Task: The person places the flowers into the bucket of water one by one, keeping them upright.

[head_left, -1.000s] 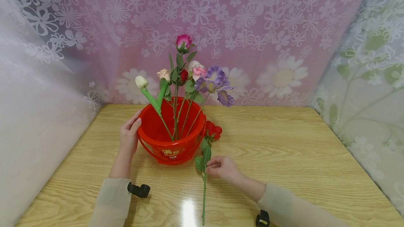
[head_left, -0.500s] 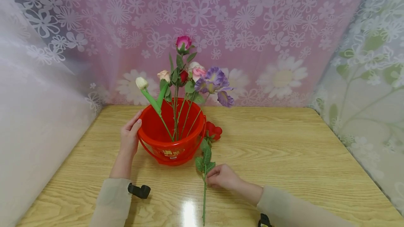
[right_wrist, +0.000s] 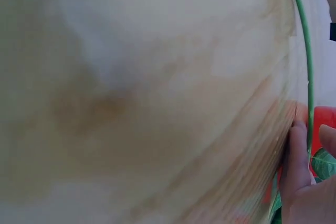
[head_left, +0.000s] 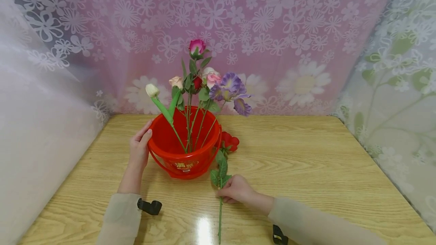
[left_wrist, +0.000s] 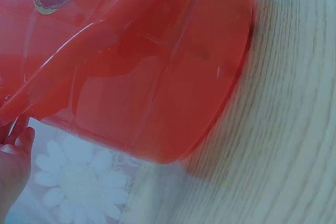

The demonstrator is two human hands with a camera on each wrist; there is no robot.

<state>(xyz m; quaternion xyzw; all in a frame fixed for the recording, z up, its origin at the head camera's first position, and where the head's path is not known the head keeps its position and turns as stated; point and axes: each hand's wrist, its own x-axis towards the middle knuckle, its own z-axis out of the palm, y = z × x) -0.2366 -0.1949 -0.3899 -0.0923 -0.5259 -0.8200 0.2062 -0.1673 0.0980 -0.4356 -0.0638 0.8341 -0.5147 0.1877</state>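
A red plastic bucket with gold lettering stands left of centre in the head view. My left hand holds its left rim, the thumb lying at the edge; in the left wrist view the bucket's wall fills much of the picture. Beside the bucket lies a red artificial rose, its long stem pointing toward me. My right hand pinches that stem just below the leaves. The right wrist view shows the green stem running between thumb and fingers.
Inside the bucket stand a white tulip, a purple iris, a magenta rose and several paler roses. A wooden table carries everything, with a pink flowered curtain behind it.
My right hand has slid down along the rose stem toward me, and its fingers have closed over the stem. The left hand and the bucket have stayed in place.
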